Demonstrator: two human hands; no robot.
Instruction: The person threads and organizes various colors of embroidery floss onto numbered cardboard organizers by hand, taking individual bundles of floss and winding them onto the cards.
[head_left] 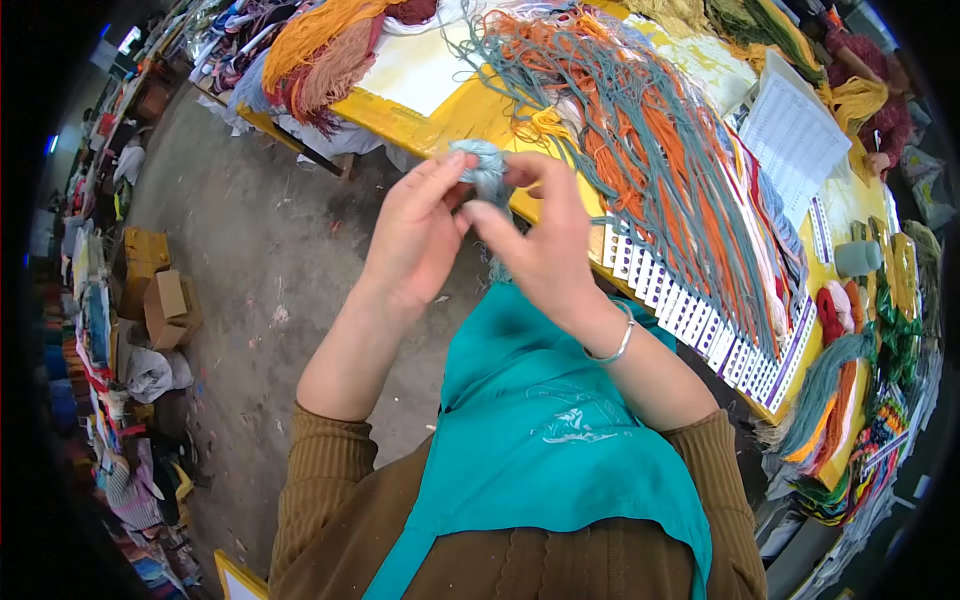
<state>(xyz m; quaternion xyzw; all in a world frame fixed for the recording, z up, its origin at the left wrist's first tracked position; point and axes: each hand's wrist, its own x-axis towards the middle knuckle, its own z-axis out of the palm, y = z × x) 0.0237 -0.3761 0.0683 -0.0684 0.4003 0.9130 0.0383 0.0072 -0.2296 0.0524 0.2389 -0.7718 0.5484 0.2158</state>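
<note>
A small bunched hank of light blue yarn (478, 158) is held up in front of my apron, near the yellow table's edge. My left hand (412, 225) pinches it from the left, thumb and fingers closed on it. On the other side, my right hand (540, 235) curls its fingers against the yarn, with the thumb bent in below. Part of the yarn is hidden behind my fingers, and a strand end hangs down toward the apron (560, 400).
On the yellow table (440, 125) lie long orange and grey-blue yarn strands (650, 130) over a row of punched white cards (680, 310). Printed sheets (795, 140) and a small cup (858, 258) are at right. Cardboard boxes (170, 305) stand on the floor. Another person's sleeve (880, 90) shows far right.
</note>
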